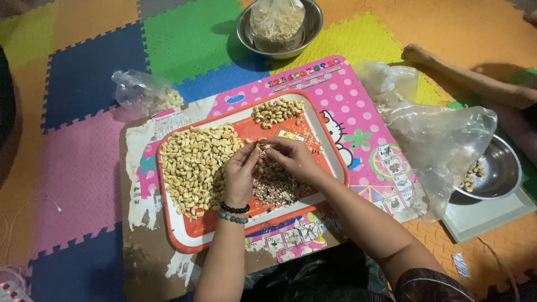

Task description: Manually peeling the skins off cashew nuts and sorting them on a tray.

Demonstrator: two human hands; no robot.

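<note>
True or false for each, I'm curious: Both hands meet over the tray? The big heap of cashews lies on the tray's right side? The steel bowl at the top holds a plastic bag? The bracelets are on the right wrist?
1. The left hand and right hand meet over the orange-rimmed tray. True.
2. The big cashew heap lies on the tray's right side. False: it lies on the left.
3. The steel bowl at the top holds a plastic bag. True.
4. The beaded bracelets are on the right wrist. False: left wrist.
</note>
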